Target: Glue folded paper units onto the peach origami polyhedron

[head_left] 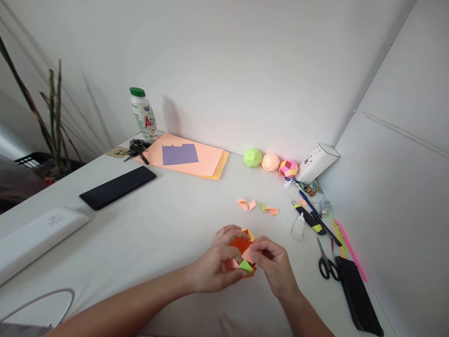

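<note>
Both my hands meet over the white desk [168, 224] near its front edge. My left hand [213, 264] is curled round a folded paper model [244, 255] made of orange, pink and green pieces. My right hand [273, 267] pinches the same model from the right side, fingers closed on a pink flap. A few small folded paper units [257, 206], pink and green, lie loose on the desk just beyond the hands.
Three paper balls [270, 162] sit by the wall beside a white box [317, 161]. To the right lie a glue bottle [298, 227], pens [315, 215], scissors [327, 264] and a black case [358, 295]. A phone [117, 187], paper sheets [185, 157], keys and a bottle [143, 113] are at left.
</note>
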`<state>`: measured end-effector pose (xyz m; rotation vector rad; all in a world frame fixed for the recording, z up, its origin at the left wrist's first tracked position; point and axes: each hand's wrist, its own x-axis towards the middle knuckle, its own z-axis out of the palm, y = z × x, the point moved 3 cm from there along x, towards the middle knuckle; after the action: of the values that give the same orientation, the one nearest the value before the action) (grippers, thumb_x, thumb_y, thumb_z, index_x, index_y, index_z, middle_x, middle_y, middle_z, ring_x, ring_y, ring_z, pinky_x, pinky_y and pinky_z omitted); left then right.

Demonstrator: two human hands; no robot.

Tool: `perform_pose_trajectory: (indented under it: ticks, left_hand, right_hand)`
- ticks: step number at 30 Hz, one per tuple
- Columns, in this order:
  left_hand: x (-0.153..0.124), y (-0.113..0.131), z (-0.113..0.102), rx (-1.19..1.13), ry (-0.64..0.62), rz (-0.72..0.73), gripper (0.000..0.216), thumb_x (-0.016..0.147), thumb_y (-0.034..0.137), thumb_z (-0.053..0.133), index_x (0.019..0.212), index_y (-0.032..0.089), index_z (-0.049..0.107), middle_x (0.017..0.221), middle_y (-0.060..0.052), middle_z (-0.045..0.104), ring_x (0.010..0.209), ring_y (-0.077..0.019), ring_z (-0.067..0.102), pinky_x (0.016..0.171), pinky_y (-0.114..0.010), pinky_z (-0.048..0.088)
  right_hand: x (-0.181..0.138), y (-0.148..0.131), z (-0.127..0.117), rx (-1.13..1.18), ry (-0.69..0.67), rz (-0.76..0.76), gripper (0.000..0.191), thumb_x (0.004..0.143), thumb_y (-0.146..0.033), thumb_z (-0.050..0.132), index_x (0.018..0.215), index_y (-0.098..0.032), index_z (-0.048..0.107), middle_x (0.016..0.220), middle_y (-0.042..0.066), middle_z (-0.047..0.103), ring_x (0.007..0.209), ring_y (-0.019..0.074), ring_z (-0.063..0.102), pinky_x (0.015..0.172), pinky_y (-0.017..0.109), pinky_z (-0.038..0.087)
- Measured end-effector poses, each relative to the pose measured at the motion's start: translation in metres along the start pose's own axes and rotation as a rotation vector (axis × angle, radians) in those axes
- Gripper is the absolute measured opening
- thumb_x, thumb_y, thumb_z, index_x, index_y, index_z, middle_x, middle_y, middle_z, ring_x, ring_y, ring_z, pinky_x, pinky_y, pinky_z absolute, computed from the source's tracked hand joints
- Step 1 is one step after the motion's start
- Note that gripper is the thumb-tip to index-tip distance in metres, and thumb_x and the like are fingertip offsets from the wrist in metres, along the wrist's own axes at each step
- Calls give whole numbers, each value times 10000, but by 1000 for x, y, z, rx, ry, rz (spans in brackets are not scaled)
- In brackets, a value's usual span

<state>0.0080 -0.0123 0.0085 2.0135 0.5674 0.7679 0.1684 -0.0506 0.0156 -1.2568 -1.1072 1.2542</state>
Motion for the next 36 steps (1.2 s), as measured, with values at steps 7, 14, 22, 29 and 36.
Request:
perform_pose_trajectory:
  ticks: [7,14,22,29,36]
  left_hand:
    - [1,1,0,-21,0,-12,6,732,216,671,736,214,666,1247,-68,499,1256,-305,303,1044,-509,310]
    - [2,2,-1,-11,12,-17,48,741,243,677,716,205,660,1256,-75,499,1259,-311,305,1034,-516,314]
    - [2,3,-2,-15,-1,-36,49,726,236,693,700,208,664,1254,-64,498,1258,-309,299,1044,-505,310]
    - [2,6,-4,-19,12,-24,90,711,188,690,734,188,603,1262,-84,435,1244,-309,315,1026,-497,341]
    - [-2,-8,-1,-48,92,-94,388,774,304,672,1085,229,453,1387,-132,186,1365,-341,120,1011,-498,396]
  right_hand:
    - [-1,3,-1,79,-17,62,60,734,-265,713,739,-208,694,710,-15,566,598,114,526,548,250,472]
    - [-2,2,1,115,-13,100,78,719,-270,717,726,-198,691,674,-15,578,563,119,525,536,269,488]
    - [-2,-2,2,69,-27,51,57,721,-250,715,714,-203,684,671,-20,575,576,116,535,558,261,479]
    - [-3,-11,2,14,-118,-3,32,740,-221,699,715,-203,695,678,-18,576,567,114,555,552,262,480]
    - [-4,-8,-5,8,-106,68,47,749,-225,696,720,-189,689,676,-14,594,581,118,569,572,265,496]
